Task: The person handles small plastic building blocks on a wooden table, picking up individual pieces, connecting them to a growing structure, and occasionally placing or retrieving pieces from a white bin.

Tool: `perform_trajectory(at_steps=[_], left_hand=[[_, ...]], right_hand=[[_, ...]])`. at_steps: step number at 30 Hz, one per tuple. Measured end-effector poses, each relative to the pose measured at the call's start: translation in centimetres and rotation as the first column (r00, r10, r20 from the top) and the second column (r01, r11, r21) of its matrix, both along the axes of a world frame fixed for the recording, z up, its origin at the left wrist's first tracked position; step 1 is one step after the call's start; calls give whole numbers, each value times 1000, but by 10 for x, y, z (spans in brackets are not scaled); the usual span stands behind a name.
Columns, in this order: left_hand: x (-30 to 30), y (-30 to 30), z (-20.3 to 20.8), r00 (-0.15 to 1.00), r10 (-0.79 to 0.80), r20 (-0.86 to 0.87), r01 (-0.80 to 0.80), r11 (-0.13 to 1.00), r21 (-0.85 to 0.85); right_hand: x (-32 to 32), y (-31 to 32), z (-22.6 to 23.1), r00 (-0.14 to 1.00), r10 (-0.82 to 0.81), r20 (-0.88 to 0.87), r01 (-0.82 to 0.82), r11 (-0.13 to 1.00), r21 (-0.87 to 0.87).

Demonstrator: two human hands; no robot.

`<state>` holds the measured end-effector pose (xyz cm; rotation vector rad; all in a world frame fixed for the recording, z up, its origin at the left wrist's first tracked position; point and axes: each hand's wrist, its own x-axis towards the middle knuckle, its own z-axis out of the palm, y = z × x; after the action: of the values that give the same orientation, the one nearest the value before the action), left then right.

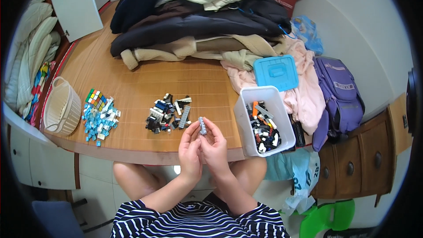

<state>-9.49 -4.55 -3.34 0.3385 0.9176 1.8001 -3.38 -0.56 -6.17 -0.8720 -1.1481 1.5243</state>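
Close together at the table's front edge, my left hand (190, 152) and my right hand (214, 145) both grip a narrow grey toy brick (202, 126), which stands up between the fingertips. Whether it is one piece or several joined cannot be made out. Just beyond my left hand lies a loose pile of building bricks (165, 113) in black, white, grey and blue, with a long grey brick (184, 117) on its right side. To the right of my hands stands a white plastic bin (285, 137) with many mixed bricks inside.
At left are a cream basket (68, 110), a puzzle cube (95, 98) and a heap of blue and clear pieces (100, 121). A blue lid (276, 72) rests on pink cloth behind the bin. Piled coats (194, 26) fill the back; a purple backpack (337, 92) stands right.
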Motion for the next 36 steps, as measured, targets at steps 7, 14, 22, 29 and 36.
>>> perform_trajectory(at_steps=[7, 14, 22, 29, 36], left_hand=[[68, 29, 49, 967, -243, -79, 255, 932, 256], [115, 49, 40, 894, -400, -203, 438, 876, 204], [117, 47, 34, 888, -424, -178, 453, 873, 180], [84, 23, 39, 919, -351, -178, 384, 898, 212], [-9, -13, -36, 890, -81, -448, 90, 996, -1]], right_hand=[[79, 14, 70, 947, -297, 122, 243, 912, 332], [149, 19, 64, 826, -500, 260, 395, 843, 364], [151, 15, 57, 821, -525, 225, 401, 810, 429], [108, -3, 66, 925, -326, 194, 234, 892, 386], [41, 1, 15, 906, -20, 423, -108, 954, 278]])
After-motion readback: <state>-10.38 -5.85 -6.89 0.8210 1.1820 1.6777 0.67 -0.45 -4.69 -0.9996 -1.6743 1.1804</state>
